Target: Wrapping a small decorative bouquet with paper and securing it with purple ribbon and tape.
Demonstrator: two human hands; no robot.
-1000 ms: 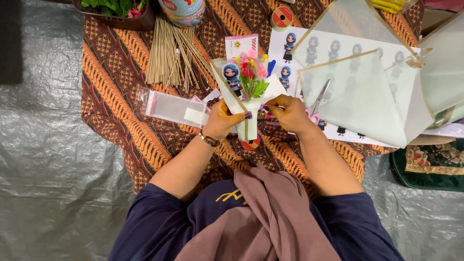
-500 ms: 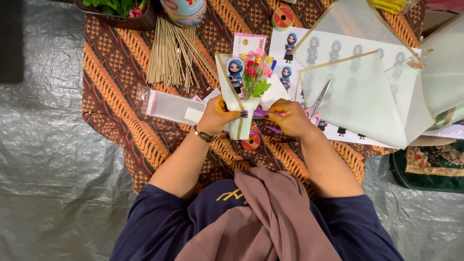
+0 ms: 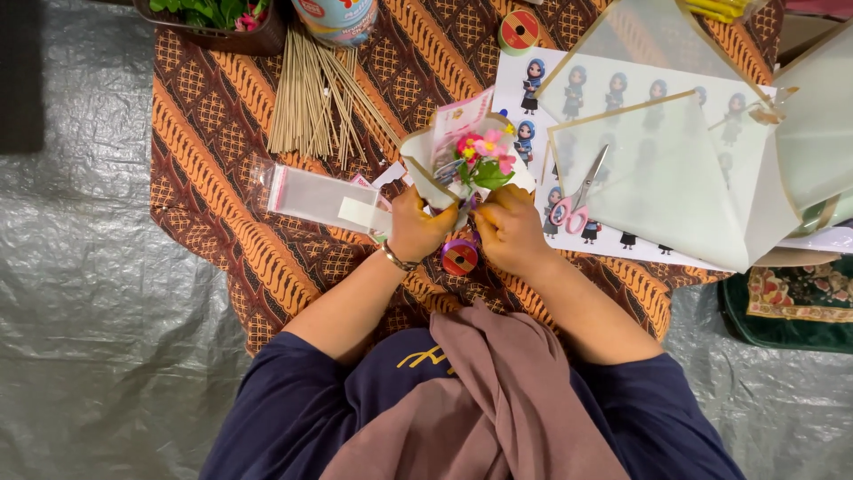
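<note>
My left hand (image 3: 419, 224) grips the lower stem of a small bouquet (image 3: 469, 156) wrapped in cream paper, with pink and yellow flowers, green leaves and a cartoon figure card inside. My right hand (image 3: 508, 229) closes on the same stem from the right side. Both hands meet just above a purple ribbon spool (image 3: 459, 256) lying on the orange patterned cloth (image 3: 213, 178). The base of the wrap is hidden between my fingers.
Wooden skewers (image 3: 311, 102) lie at the back. A clear plastic sleeve (image 3: 311, 197) sits left of my hands. Pink-handled scissors (image 3: 577, 197) rest on translucent wrapping sheets (image 3: 675, 169) over a sticker sheet. A red ribbon spool (image 3: 518, 31), a can (image 3: 338, 16) and a plant tray (image 3: 213, 22) stand far back.
The bouquet has tilted and its paper wrap has closed more tightly around the flowers. Both hands have drawn together at its base.
</note>
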